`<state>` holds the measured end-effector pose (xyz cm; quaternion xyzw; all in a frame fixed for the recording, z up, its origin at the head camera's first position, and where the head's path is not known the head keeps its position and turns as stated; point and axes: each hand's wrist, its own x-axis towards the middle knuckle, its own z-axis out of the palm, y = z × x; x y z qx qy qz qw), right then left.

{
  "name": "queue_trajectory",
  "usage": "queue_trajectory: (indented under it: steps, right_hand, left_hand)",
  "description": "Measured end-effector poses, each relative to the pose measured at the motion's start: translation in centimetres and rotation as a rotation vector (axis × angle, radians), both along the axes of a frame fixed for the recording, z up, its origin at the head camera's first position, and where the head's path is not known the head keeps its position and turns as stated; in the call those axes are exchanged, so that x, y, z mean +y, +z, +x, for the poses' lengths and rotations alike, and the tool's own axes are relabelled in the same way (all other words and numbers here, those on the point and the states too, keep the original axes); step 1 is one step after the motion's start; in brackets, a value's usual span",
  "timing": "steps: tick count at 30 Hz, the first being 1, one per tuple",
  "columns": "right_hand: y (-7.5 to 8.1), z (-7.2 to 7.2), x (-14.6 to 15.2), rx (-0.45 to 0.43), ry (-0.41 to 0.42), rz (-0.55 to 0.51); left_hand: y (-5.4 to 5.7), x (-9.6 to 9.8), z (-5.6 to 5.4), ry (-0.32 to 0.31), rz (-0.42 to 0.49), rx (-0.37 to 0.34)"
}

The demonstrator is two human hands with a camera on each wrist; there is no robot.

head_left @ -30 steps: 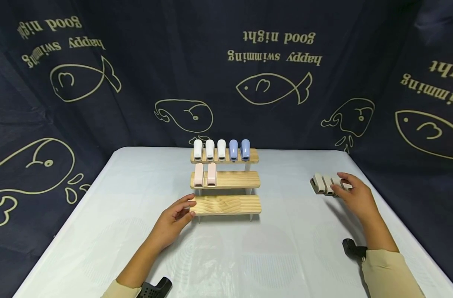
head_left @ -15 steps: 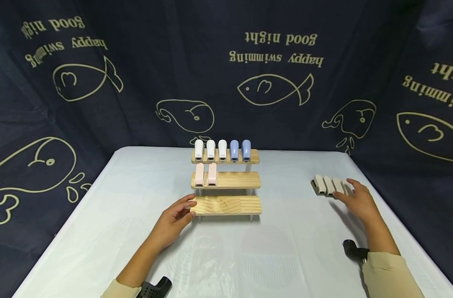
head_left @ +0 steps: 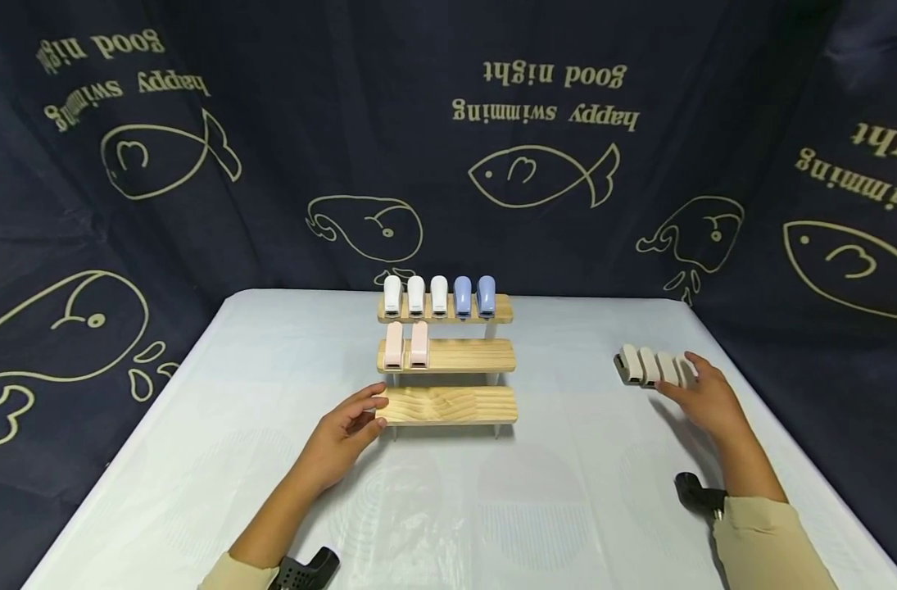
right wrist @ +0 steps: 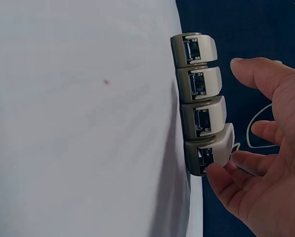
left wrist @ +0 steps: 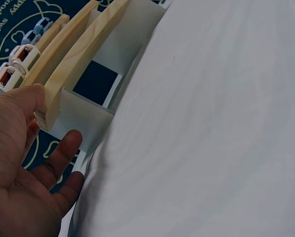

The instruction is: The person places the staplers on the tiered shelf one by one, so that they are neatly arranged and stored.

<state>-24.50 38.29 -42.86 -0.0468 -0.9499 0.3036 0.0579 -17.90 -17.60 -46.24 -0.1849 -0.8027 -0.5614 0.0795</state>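
Observation:
In the head view my left hand (head_left: 337,442) holds the left end of the lowest board (head_left: 448,406) of a three-tier wooden display stand. The left wrist view shows the thumb (left wrist: 31,96) against the board's end and lower fingers hanging apart from it. At the right of the table, my right hand (head_left: 713,401) is spread at a row of several off-white mini staplers (head_left: 629,364) with grey-brown bases. In the right wrist view the thumb stands apart from the row, while a fingertip overlaps the tilted end stapler (right wrist: 221,143); contact is unclear.
White staplers (head_left: 415,297) and blue staplers (head_left: 462,297) line the top board (head_left: 503,309). Two pink staplers (head_left: 419,344) occupy the left of the middle board (head_left: 473,356). A dark printed curtain (head_left: 551,246) hangs behind the white-covered table (head_left: 536,492).
My right hand's fingers have shifted slightly right and back from over the off-white staplers, uncovering more of their tops. My left hand has stayed at the lowest board.

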Motion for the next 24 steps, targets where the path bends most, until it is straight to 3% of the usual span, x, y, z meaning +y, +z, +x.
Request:
queue_trajectory:
  steps: [12,24]
  right_hand:
    - [-0.02,0.01,0.06,-0.019,-0.023,0.04]
    - [-0.44,-0.09,0.49,-0.084,-0.002,-0.041]
  left_hand:
    - [-0.13,-0.17,0.03,0.009,-0.032,-0.004]
    - [0.13,-0.17,0.11,-0.002,-0.026,-0.005]
